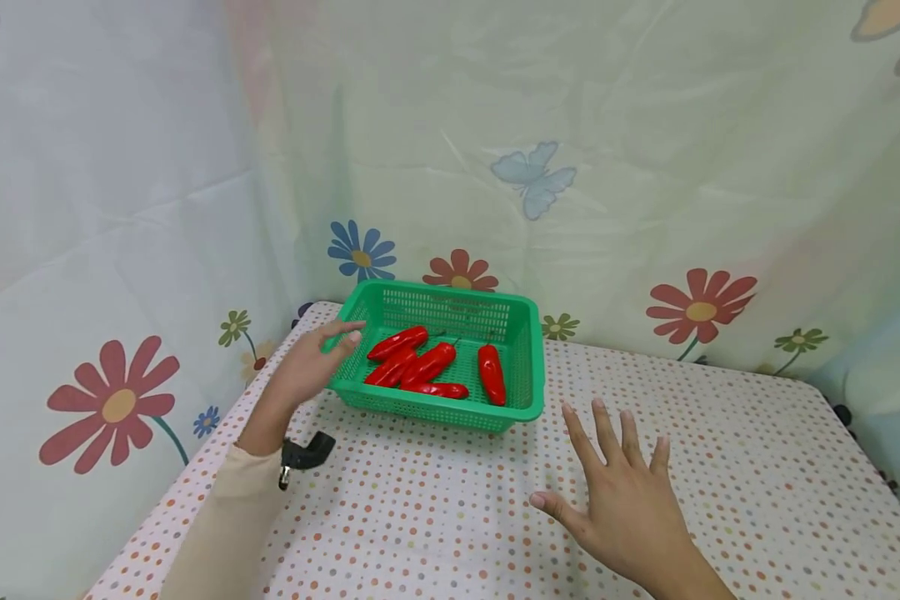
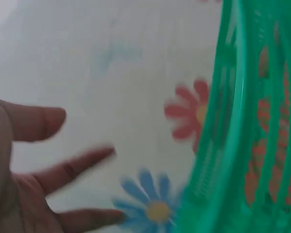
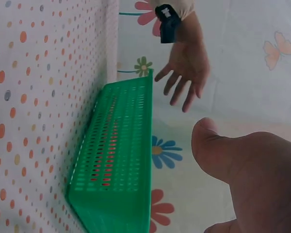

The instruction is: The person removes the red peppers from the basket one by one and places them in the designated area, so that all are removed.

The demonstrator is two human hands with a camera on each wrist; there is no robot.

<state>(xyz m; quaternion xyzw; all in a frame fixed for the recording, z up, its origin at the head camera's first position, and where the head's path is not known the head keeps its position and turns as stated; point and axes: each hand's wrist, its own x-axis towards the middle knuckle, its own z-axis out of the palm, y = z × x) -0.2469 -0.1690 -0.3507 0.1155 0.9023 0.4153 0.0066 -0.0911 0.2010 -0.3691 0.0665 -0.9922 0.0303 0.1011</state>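
Observation:
Several red chili peppers (image 1: 429, 364) lie in a green plastic basket (image 1: 528, 358) with slotted walls, one of them apart on the right side. My left hand (image 1: 311, 362) hovers beside the basket's left end with its fingers extended and nothing in them. In the left wrist view, a gap shows between those fingers and the basket's rim (image 2: 235, 121). My right hand (image 1: 622, 500) is spread, palm down, in front of the basket's right corner, holding nothing. The right wrist view shows its thumb (image 3: 213, 150) near the basket's side.
The basket stands at the back of a table with a dotted cloth (image 1: 420, 517). Behind it and to the left hangs a curtain (image 1: 615, 167) printed with flowers and a butterfly. A black strap mount (image 1: 307, 454) sits on my left wrist.

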